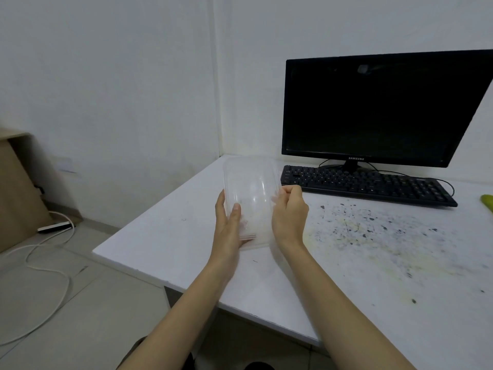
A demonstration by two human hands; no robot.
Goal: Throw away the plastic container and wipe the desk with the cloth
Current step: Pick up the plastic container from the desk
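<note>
Floor, far left: I see a power strip point(54, 227) with a white cable point(48, 276) looping across the tiles. No bin shows anywhere.
Left hand point(229, 231): grasping the container's left side, thumb laid over the near face, fingers behind it.
Container point(252, 193): clear plastic tub, held up between both hands above the desk's left part, tilted with one end toward me.
Contents: I make out no solid item inside. There are faint smears near the lower end, but the plastic is too clear for me to be sure.
Right hand point(289, 217): fingers curled on the container's right rim, pinching it.
Desk point(165, 236): white top, bare to the left of the hands.
Stains point(373, 236): dark specks and yellowish marks spread across the desk right of the hands, reaching up to just before the keyboard.
Keyboard point(368, 184): black, at the back, beneath the monitor.
Monitor point(381, 108): black, screen dark.
Green object point(486, 201): at the right edge, mostly cut off. I cannot tell whether it is the cloth.
Step in hand: carrying the container off to be thrown away.
Advice: I would keep the opening turned upward so any residue stays in, hold the thin walls lightly to avoid crushing them, and step over the cable when leaving on the left.
</note>
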